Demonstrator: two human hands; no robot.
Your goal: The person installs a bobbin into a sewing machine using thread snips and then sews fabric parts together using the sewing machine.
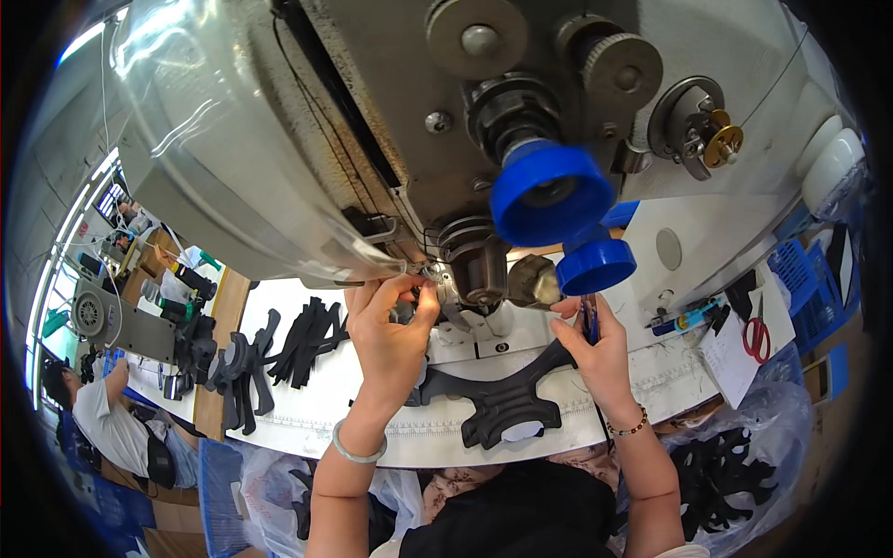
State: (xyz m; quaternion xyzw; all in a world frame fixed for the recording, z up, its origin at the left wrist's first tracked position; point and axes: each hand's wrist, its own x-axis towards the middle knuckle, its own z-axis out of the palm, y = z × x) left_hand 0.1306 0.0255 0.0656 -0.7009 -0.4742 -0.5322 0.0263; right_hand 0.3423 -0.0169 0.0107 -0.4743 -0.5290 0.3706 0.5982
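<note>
The head of a sewing machine (pixel 372 112) fills the upper middle. Close to its needle area, my left hand (pixel 395 325) has thumb and forefinger pinched together; anything between them is too small to make out. My right hand (pixel 600 353) is closed around a slim dark-blue tool (pixel 590 321), its tip pointing up beside the machine's lower blue cap (pixel 595 265). A black moulded padded piece (pixel 510 409) with spreading arms lies on the white table (pixel 409 446) between my forearms, below the presser area, and neither hand grips it.
Black strips (pixel 312 344) and more black padded pieces (pixel 246 372) lie to the left. Red-handled scissors (pixel 756 339) and a paper sheet (pixel 730 358) are on the right. A plastic-lined bin (pixel 781 446) with black pieces stands lower right. Another person (pixel 116 423) sits at far left.
</note>
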